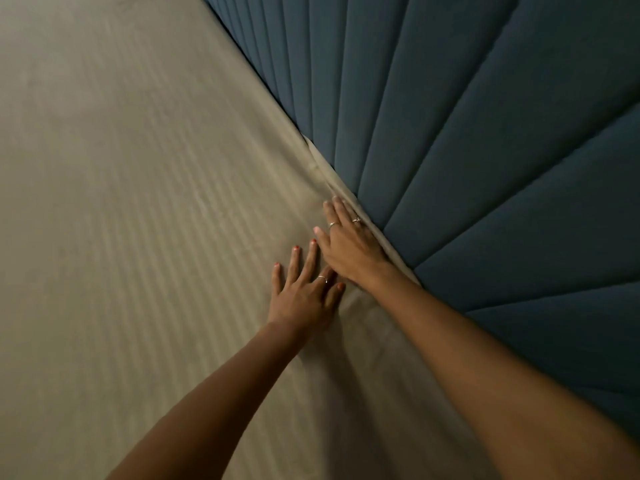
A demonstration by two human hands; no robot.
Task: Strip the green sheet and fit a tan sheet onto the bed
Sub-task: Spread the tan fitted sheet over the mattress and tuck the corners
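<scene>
A tan sheet (138, 202) with faint woven stripes lies spread over the bed and fills the left of the view. My left hand (304, 289) rests flat on it, fingers straight and spread. My right hand (349, 244) lies just beyond, fingers straight, pressing the sheet's edge where it meets the headboard. A small bunched fold of the sheet (318, 161) stands up along that seam ahead of my fingers. No green sheet is in view.
A dark blue padded headboard (467, 133) with vertical channels runs diagonally from top centre to the right edge, tight against the bed.
</scene>
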